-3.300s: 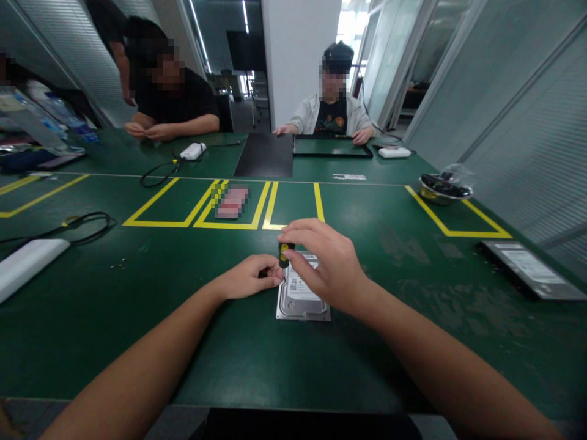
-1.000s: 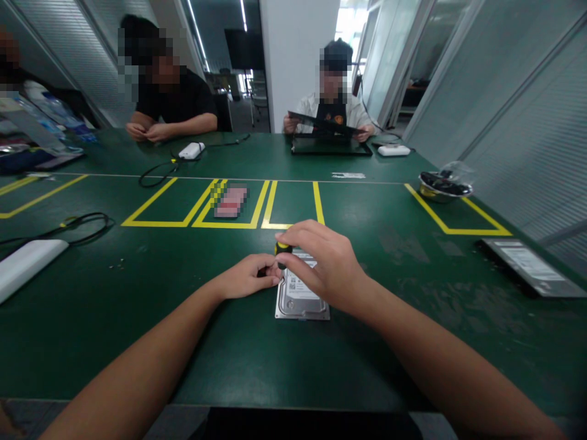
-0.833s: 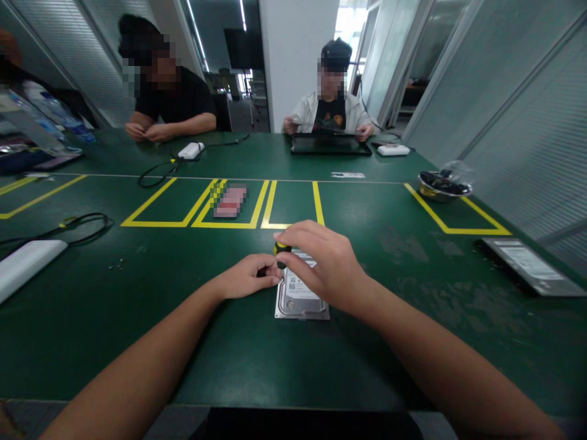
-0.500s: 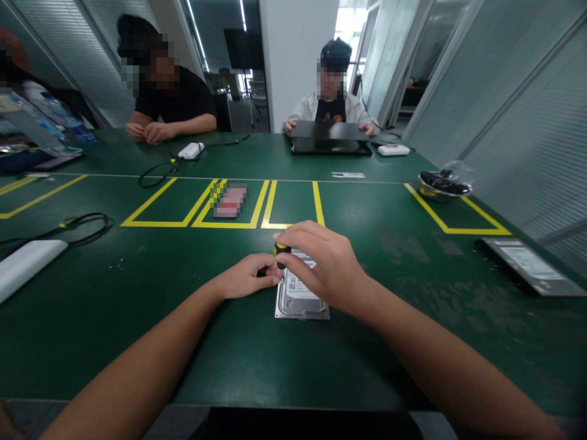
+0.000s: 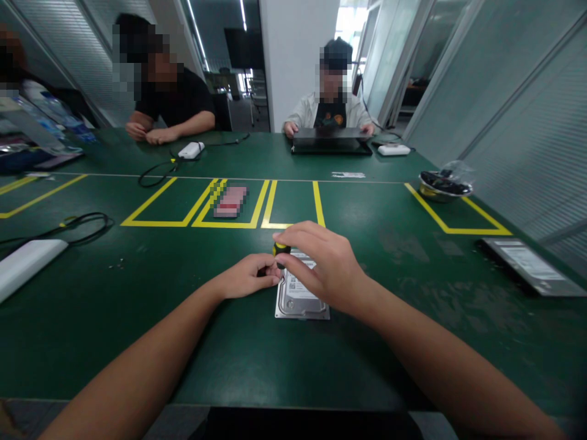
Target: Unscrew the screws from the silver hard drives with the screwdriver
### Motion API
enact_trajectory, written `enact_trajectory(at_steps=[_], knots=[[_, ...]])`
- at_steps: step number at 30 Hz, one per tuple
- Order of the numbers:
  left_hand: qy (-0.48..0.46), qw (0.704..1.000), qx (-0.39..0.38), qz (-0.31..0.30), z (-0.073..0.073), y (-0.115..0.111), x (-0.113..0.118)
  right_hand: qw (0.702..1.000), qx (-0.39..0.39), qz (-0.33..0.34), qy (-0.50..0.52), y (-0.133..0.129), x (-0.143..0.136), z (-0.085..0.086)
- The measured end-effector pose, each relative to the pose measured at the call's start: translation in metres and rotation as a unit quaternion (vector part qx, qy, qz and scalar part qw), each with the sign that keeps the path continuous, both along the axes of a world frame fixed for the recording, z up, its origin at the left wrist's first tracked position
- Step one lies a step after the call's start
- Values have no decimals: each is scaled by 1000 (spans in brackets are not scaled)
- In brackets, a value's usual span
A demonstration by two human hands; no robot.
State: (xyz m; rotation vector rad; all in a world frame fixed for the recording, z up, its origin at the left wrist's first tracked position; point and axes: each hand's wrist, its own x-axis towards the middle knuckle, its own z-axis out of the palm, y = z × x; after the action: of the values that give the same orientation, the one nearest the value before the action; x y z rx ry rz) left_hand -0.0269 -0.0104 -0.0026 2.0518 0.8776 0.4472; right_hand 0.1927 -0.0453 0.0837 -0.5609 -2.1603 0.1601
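1. While the green table (image 5: pixel 238 360) fills the foreground, a hard drive (image 5: pixel 298 304) lies central, unopened.
2. Left hand (image 5: pixel 247 278) sits at its left edge (grip unclear); right hand (image 5: pixel 334 260) clamps a screwdriver (image 5: pixel 281 249) there.
3. Tiny screws (image 5: pixel 121 262), seemingly, lie leftward; unscrewing looks begun, unfinished.

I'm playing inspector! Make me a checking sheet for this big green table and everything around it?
Surface: green table with yellow tape outlines; scuffs on the right.
Job's things: silver hard drive lying flat, label up; black-and-yellow handle above its left side, tip not visible.
Clutter: tiny loose bits left; metal bowl of dark items and another drive right.
Hands: right hand grips the handle; left hand is at the drive's left edge, its hold unclear.
Cables: black cable looped left; another farther back.
Surroundings: person in pale jacket holding a dark panel; person in black seated left.
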Motion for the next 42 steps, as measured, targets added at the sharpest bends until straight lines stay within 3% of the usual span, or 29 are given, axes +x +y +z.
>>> enact_trajectory(at_steps=[15, 36, 42], knots=[[-5, 1000, -18, 11, 6, -2, 3, 999, 1, -27, -26, -3, 0, -4], [-10, 999, -39, -10, 1, 1, 0, 999, -4, -27, -24, -1, 0, -6], [-24, 998, -61, 1, 1, 0, -2, 999, 6, -48, -15, -2, 5, 3]])
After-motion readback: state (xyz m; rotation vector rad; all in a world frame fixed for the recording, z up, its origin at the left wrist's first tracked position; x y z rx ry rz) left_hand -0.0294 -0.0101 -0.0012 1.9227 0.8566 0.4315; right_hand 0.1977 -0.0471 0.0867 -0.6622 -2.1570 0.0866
